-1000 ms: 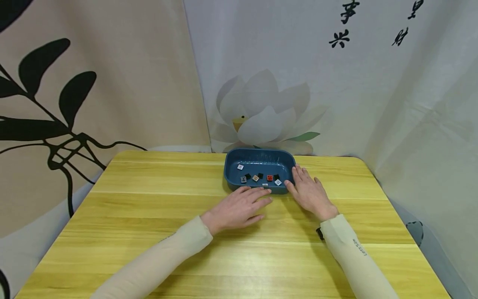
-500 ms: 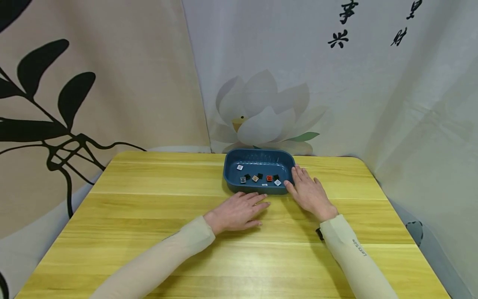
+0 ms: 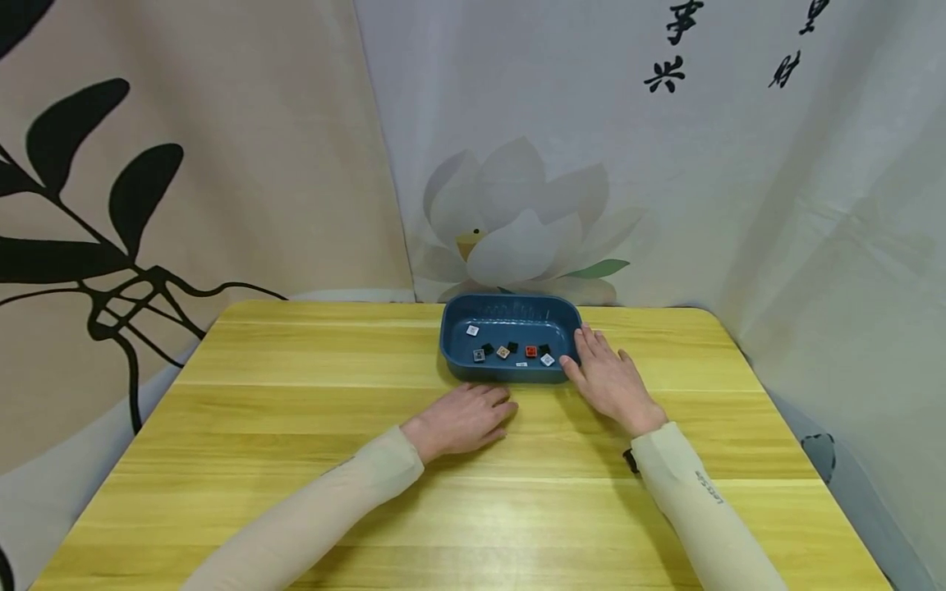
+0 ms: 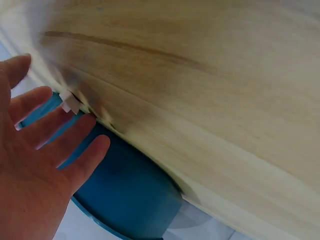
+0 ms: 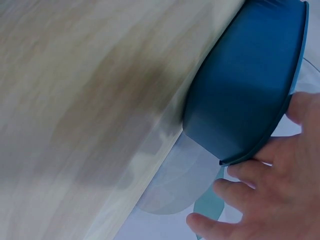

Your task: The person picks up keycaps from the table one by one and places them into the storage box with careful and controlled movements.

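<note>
A dark blue rectangular basin (image 3: 510,376) stands at the far side of the wooden table. Inside lie several small square pieces, among them a red one (image 3: 531,351), a tan one (image 3: 503,353) and a white one (image 3: 472,330). My right hand (image 3: 615,386) rests against the basin's right end, thumb at the near rim and fingers loosely straight along the side. In front of the basin, my left hand (image 3: 461,420) hovers or rests low with relaxed fingers. The left wrist view has a small pale piece (image 4: 70,102) by those fingertips; whether they touch it I cannot tell.
The wooden table (image 3: 502,509) reaches from the front to a hanging cloth (image 3: 532,107) behind the basin. That cloth carries a printed lotus (image 3: 517,246) and dark leaves (image 3: 148,193). A black band (image 3: 631,460) shows at the right wrist.
My left hand has drawn back from the basin's near rim, slightly left and toward me, its fingers closer together. The right hand keeps its place on the basin. The head view has shifted slightly.
</note>
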The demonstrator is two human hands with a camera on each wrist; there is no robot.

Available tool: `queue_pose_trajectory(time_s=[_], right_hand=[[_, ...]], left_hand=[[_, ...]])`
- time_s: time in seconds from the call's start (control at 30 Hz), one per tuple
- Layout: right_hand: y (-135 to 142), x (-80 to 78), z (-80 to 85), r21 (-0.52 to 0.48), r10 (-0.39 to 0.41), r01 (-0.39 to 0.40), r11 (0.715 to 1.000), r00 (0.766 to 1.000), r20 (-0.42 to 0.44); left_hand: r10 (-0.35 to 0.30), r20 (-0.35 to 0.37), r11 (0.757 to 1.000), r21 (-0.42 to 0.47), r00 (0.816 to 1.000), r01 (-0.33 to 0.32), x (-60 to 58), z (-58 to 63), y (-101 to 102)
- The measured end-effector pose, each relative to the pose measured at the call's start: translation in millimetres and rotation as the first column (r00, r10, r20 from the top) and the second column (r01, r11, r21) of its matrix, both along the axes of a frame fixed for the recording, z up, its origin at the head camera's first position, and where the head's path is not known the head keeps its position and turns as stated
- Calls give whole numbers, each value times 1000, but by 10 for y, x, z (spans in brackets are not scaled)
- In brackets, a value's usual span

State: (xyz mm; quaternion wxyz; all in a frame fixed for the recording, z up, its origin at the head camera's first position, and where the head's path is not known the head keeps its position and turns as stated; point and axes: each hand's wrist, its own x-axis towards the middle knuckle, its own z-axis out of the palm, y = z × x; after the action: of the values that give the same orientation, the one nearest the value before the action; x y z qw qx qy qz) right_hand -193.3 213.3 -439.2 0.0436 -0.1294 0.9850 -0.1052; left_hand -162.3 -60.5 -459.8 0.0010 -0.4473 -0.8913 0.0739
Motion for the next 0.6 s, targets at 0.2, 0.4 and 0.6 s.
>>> queue_pose_trajectory(time_s=[0.2,0.4,0.6], right_hand=[[-8,-4,21,-6,3,-3,1000,1000,-4],[7,-3,9,-2,5,-5,1000,1000,-6],[9,-5,2,-3,11,-11,1000,1000,-1]], left_hand=[[-69,-91,998,-4,993,69,8,7,-44],[-108,-109,994,10,988,109,27,37,-73],[-124,-138,991,40,983,131,46,34,-92]])
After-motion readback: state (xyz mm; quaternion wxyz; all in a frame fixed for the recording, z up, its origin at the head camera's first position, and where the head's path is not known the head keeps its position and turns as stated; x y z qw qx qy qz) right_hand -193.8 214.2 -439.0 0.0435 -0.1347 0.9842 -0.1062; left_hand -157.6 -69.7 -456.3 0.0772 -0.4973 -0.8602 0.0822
